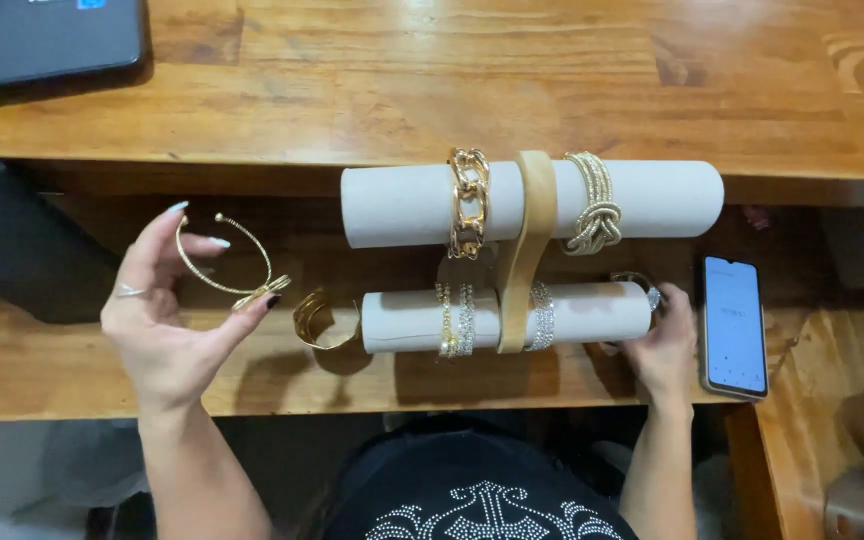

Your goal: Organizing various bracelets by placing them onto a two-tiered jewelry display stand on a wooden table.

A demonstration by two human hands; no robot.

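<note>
At left, left hand (167, 320) raised, thumb and fingertips pinching thin gold open bangle (227, 260). Just right, wide gold cuff (317, 322) lying on wooden shelf (42, 370). Centre, two-tier bracelet stand (527, 250). At right, right hand (664, 345) gripping lower roll's end, beside phone (733, 325).

Thin bangle (224, 262): gold-toned metal wire, polished, bright.
Wide cuff (318, 322): gold metal, glossy, smooth, mirror-like inside.
Chain bracelet (469, 203): chunky gold links, high shine.
Knot bracelet (594, 203): gold strands, finely textured, softer gleam.
Near roll bracelets (457, 318): gold with sparkling stones, glittery.
Far roll (402, 205): pale fabric-like cover, matt, slightly grainy.
Near roll (592, 312): same matt off-white cover.
Stand upright (530, 240): light wood, smooth, satin.
Table (512, 90): varnished wood, glossy, strong grain.
Phone (733, 325): glass screen, smooth, lit.
Laptop (42, 40): dark, matt casing, far left.
Black top (472, 495): cloth, shiny studs.
</note>
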